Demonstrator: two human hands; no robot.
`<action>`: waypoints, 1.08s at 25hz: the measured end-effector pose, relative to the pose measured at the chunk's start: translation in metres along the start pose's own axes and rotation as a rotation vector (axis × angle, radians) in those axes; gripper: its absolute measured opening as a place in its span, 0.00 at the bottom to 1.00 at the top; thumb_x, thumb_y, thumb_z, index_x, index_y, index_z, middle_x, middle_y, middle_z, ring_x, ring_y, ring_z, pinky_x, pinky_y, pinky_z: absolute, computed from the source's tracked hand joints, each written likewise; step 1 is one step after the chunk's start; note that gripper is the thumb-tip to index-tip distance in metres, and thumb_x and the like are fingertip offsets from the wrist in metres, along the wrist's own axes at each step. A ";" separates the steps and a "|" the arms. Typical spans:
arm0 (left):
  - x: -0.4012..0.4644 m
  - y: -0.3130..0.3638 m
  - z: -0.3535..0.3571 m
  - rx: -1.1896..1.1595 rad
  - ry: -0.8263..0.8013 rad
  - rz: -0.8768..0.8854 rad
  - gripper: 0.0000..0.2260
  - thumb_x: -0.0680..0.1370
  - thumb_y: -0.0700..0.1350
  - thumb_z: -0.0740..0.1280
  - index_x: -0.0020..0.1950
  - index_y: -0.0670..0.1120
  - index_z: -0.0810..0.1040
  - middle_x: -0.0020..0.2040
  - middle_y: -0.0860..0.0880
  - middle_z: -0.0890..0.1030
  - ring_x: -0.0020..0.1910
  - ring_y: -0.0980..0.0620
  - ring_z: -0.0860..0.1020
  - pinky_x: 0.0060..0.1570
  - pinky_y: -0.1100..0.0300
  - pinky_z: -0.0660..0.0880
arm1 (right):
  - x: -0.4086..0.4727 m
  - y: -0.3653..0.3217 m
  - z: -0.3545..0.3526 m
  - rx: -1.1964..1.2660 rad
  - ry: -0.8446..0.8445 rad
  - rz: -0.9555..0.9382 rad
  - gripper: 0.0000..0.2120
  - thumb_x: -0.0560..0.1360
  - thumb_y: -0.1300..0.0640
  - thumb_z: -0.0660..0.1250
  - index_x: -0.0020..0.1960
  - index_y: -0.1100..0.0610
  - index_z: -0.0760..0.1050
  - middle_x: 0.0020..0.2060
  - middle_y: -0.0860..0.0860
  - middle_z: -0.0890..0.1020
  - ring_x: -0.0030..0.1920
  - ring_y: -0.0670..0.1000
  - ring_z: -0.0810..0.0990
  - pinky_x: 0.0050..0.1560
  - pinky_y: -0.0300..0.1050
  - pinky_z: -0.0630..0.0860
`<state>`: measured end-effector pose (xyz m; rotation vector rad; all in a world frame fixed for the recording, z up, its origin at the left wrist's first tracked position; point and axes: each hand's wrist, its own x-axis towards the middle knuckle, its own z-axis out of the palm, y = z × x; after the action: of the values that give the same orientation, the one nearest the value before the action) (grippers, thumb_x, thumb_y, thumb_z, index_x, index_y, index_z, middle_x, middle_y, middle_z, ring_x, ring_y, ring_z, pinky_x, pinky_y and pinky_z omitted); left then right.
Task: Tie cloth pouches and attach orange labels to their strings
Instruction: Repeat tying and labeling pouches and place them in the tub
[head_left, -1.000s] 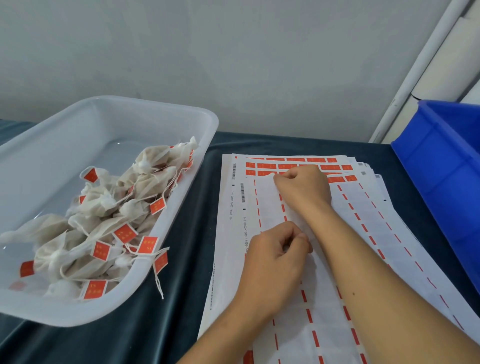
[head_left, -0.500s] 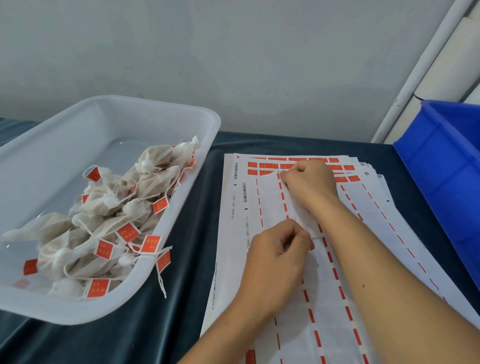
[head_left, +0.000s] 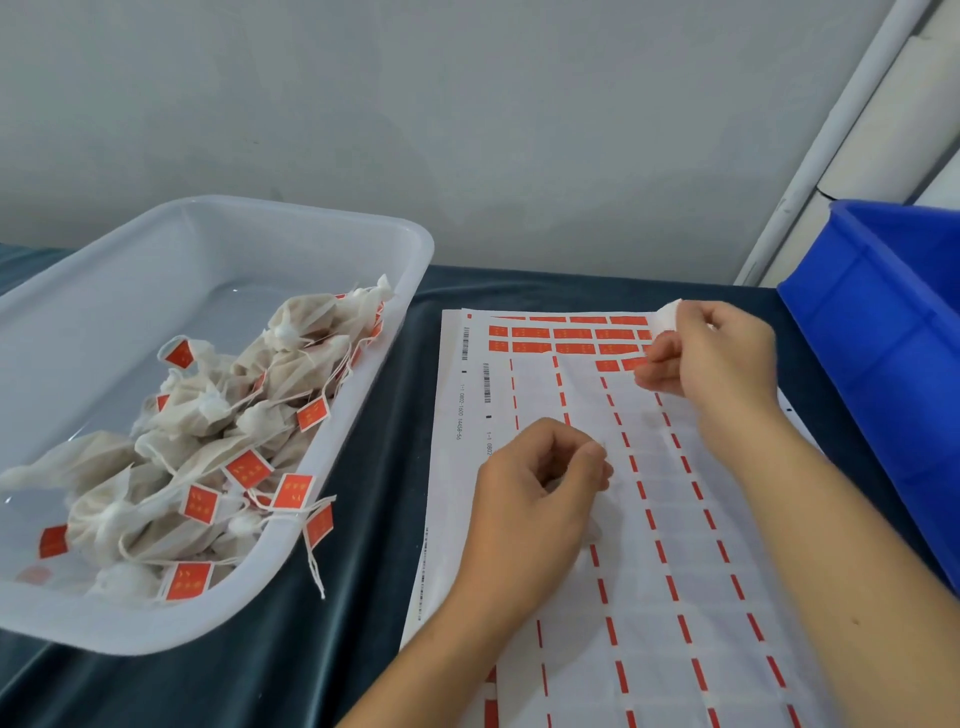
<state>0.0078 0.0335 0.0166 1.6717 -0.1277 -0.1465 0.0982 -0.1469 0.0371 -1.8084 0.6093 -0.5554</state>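
Head view: right hand (head_left: 719, 358) pinches white scrap (head_left: 667, 314) (label unclear).

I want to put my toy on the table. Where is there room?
A bare strip of dark cloth runs between the white tub and the label sheets. The tub's far left corner is bare too. The tub's near half is crowded with pouches, and both hands, left and right, are over the sheets.
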 end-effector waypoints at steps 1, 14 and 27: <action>0.001 0.001 -0.001 -0.016 0.009 -0.001 0.08 0.84 0.46 0.67 0.47 0.52 0.83 0.44 0.56 0.86 0.46 0.56 0.85 0.43 0.68 0.80 | -0.010 0.001 -0.007 0.019 -0.039 -0.008 0.07 0.84 0.49 0.62 0.49 0.45 0.78 0.33 0.45 0.85 0.30 0.49 0.86 0.29 0.40 0.82; 0.004 0.000 -0.003 -0.079 0.070 0.053 0.08 0.84 0.47 0.67 0.47 0.49 0.83 0.40 0.52 0.86 0.42 0.55 0.84 0.44 0.71 0.77 | -0.085 0.032 -0.044 0.312 -0.258 -0.084 0.07 0.81 0.55 0.68 0.53 0.48 0.85 0.47 0.47 0.88 0.48 0.52 0.88 0.46 0.42 0.84; -0.001 0.008 -0.004 -0.160 0.092 0.084 0.08 0.83 0.46 0.67 0.46 0.48 0.83 0.38 0.50 0.84 0.41 0.51 0.84 0.48 0.64 0.80 | -0.105 0.023 -0.048 0.265 -0.279 -0.211 0.13 0.78 0.53 0.71 0.62 0.44 0.79 0.45 0.42 0.88 0.45 0.46 0.88 0.45 0.36 0.83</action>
<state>0.0072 0.0366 0.0245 1.5079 -0.1133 -0.0155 -0.0152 -0.1190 0.0208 -1.6668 0.1473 -0.4876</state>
